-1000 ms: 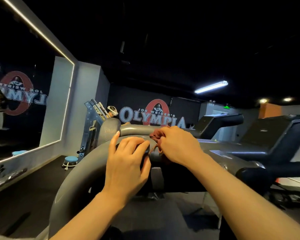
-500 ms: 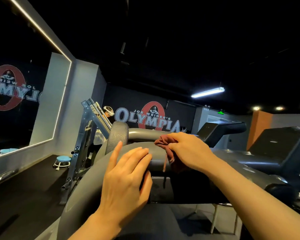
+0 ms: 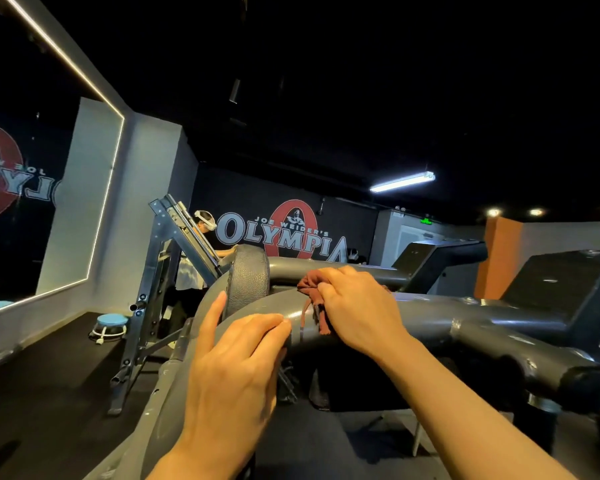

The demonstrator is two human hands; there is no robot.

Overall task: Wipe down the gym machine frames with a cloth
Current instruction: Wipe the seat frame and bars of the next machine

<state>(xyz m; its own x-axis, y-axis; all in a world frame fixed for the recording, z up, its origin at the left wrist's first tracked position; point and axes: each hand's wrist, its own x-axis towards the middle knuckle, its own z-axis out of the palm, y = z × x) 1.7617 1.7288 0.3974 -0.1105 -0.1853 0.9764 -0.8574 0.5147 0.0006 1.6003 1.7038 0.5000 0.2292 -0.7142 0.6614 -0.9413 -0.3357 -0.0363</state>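
Observation:
A thick grey curved tube of the gym machine frame (image 3: 430, 317) runs across the middle of the head view. My right hand (image 3: 357, 306) holds a dark red cloth (image 3: 309, 285) bunched against the top of the tube, with loose ends hanging down its front. My left hand (image 3: 236, 358) rests on the bend of the same tube, fingers laid over it and thumb raised toward a black padded roller (image 3: 248, 278) just behind. Most of the cloth is hidden under my right hand.
A steel angled rack (image 3: 153, 289) stands to the left with a person behind it. A blue round stool (image 3: 111, 322) sits on the dark floor by the mirrored wall. Dark machine housings (image 3: 561, 282) fill the right side.
The view has tilted up and both hands sit lower in it. My right hand with the cloth has slid slightly right along the tube; the left hand stays on the bend.

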